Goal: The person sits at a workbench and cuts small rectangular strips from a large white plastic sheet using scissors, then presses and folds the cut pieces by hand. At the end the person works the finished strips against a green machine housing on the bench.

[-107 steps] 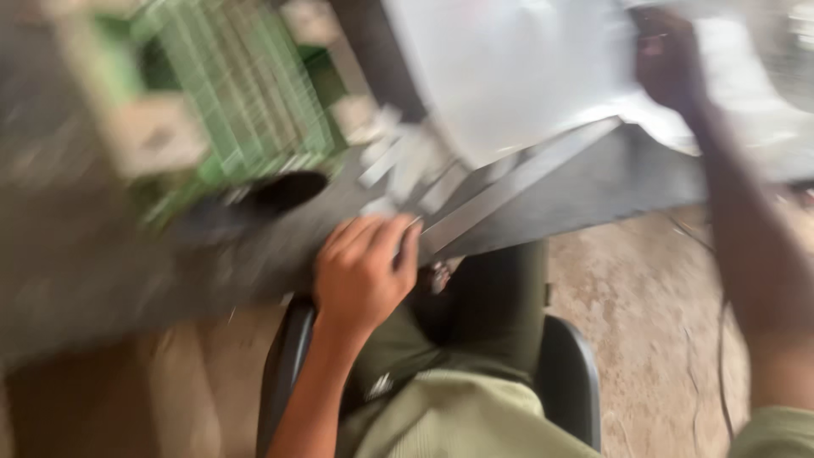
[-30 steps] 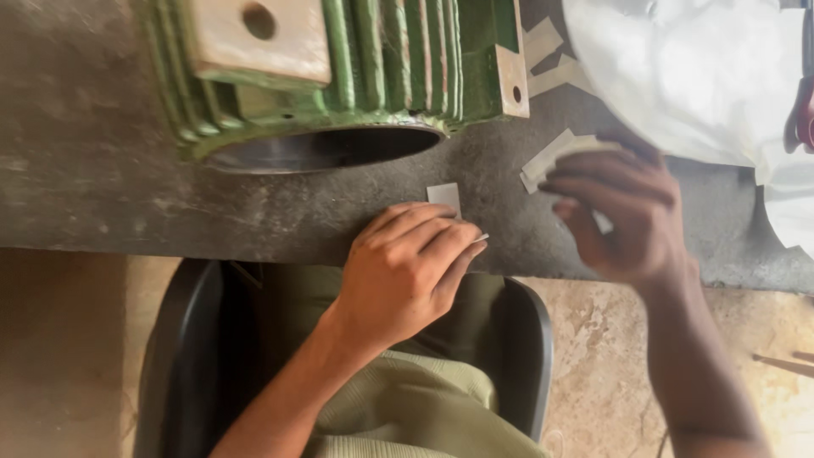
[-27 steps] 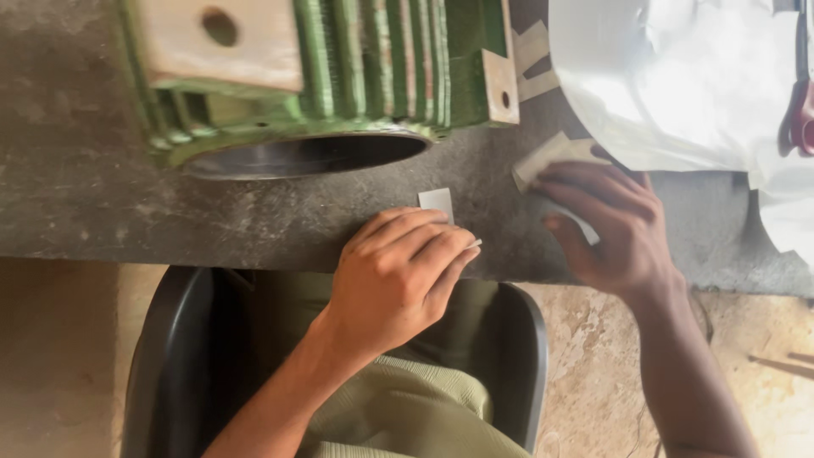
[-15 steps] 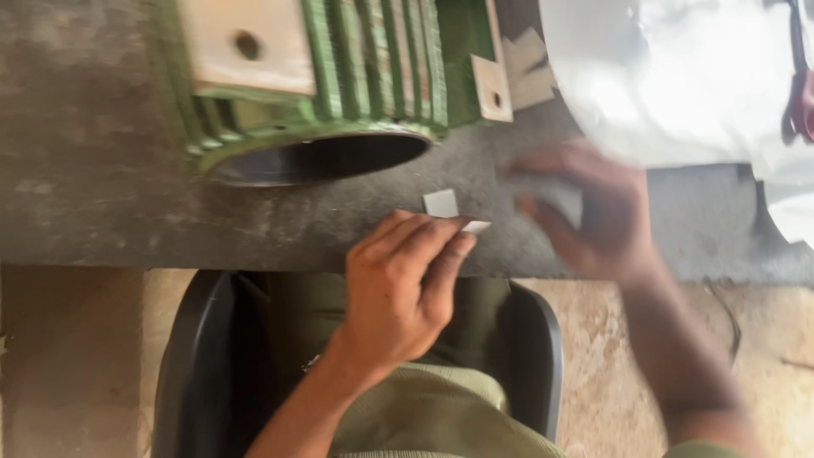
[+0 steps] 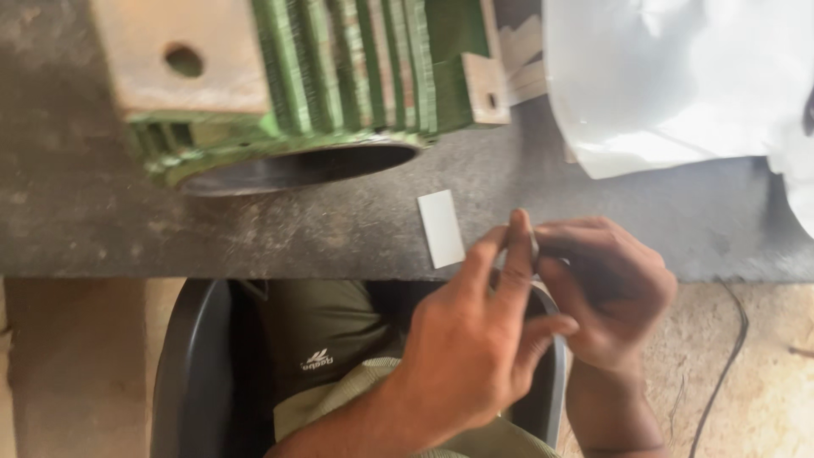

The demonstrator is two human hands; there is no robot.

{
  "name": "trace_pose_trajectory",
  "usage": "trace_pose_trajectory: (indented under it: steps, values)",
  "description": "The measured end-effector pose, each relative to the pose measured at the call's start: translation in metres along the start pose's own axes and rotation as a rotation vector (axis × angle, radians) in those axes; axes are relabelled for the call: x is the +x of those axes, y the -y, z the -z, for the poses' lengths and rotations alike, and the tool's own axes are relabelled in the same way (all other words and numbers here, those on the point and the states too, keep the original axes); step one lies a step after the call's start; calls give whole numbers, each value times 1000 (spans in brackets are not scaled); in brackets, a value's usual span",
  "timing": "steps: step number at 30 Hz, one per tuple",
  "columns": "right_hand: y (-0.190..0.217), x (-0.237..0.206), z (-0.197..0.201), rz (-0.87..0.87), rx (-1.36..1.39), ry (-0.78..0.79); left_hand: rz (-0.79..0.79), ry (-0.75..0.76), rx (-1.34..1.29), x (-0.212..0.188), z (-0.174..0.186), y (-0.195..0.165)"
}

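My left hand and my right hand meet just below the front edge of the dark workbench. Both pinch one small thin white strip, held edge-on between the fingertips. A second white rectangular strip lies flat on the bench just left of my fingers. Behind it stands a green ribbed motor housing with its open round bore facing the bench edge.
A large white sheet covers the bench at the right, with more pale strips beside the housing. I sit on a black plastic chair. A thin black cable runs over the concrete floor at the right.
My right hand came from the bench toward my left hand, which lifted off the bench. Both now pinch a strip together. One strip stays on the bench.
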State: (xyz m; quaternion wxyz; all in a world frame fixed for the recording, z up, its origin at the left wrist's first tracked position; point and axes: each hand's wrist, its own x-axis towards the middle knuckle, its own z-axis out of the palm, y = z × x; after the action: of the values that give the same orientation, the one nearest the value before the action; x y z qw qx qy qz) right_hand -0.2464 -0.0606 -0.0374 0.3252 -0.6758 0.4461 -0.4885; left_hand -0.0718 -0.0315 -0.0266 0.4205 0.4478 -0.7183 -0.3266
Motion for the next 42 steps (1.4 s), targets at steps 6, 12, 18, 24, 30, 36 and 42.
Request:
trace_pose_trajectory:
  steps: [6,12,18,24,30,36,42]
  values:
    - [-17,-8,19,-76,153,42,25,18,53,-4,4,7]
    - [-6,-7,-1,-228,209,-102,112,-197,-228,3,20,28]
    - [8,2,-19,-302,156,-76,167,-208,-433,2,28,36]
    - [16,1,-23,-261,262,6,209,-145,-521,4,33,36]
    - [6,-11,-22,-240,377,-83,227,-85,-597,-1,30,34]
    - [10,-15,-27,-156,322,-155,157,-91,-609,1,26,31]
    - [-4,-3,-16,28,241,7,113,-85,-523,1,32,27]
